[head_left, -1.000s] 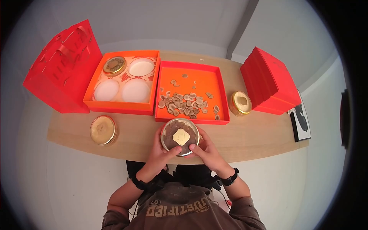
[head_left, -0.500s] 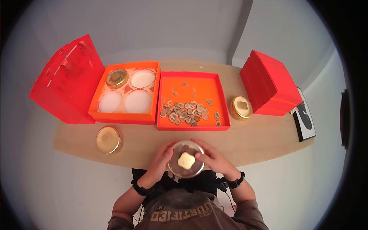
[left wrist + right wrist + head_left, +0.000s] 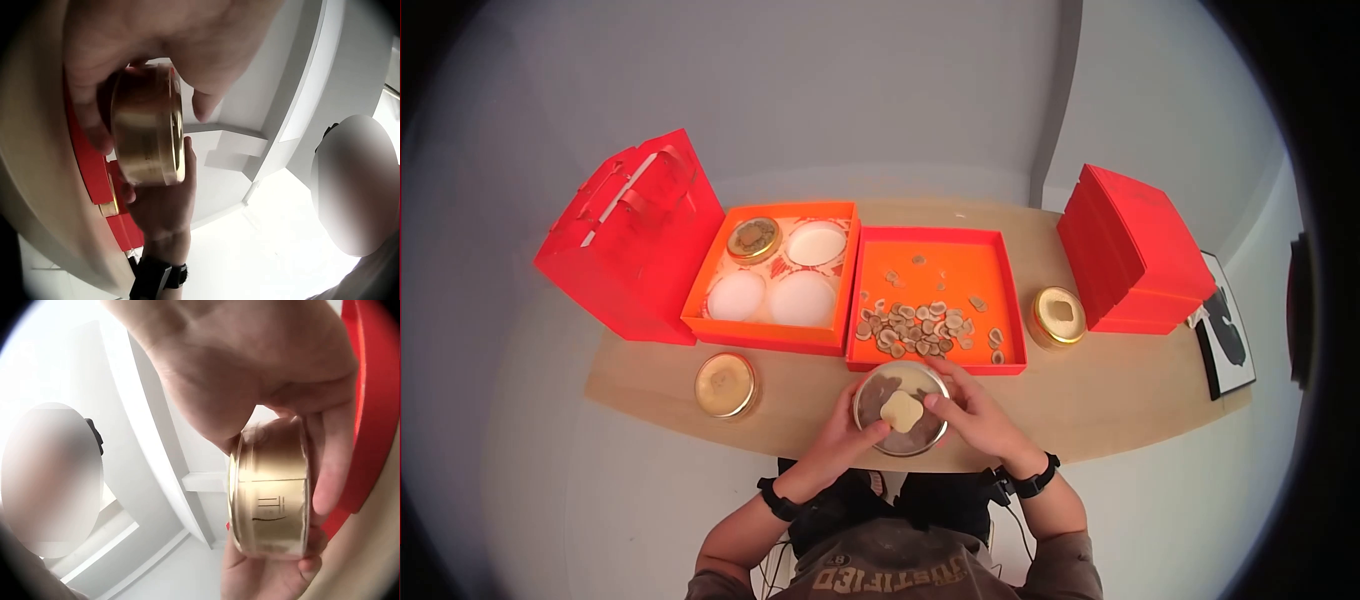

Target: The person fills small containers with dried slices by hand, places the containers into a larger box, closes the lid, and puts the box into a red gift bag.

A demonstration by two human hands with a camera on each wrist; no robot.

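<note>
Both hands hold a round, clear-lidded jar (image 3: pixel 910 441) near the table's front edge. A gold, four-lobed sticker (image 3: pixel 901 411) sits on its top, and dark brown matter shows through around it. My left hand (image 3: pixel 840 437) grips the jar's left side, its thumb at the sticker's edge. From the right, my right hand (image 3: pixel 988 418) grips it with the thumb on the top by the sticker. A gold label (image 3: pixel 275 503) wraps the jar's side in the right wrist view. Just beyond, dried brown slices (image 3: pixel 920 328) lie scattered in a shallow red-and-orange box (image 3: pixel 940 240).
An orange box (image 3: pixel 780 340) with round wells holds one jar (image 3: pixel 754 240). Other gold-topped jars stand at the left (image 3: pixel 725 385) and right (image 3: pixel 1059 315). A red bag (image 3: pixel 635 240) stands at far left, red boxes (image 3: pixel 1135 255) and a framed picture (image 3: pixel 1227 325) at right.
The head view has shifted, so the table sits lower and further right. The jar dipped toward the body, then came back over the table edge. The left thumb moved from the rim to the sticker.
</note>
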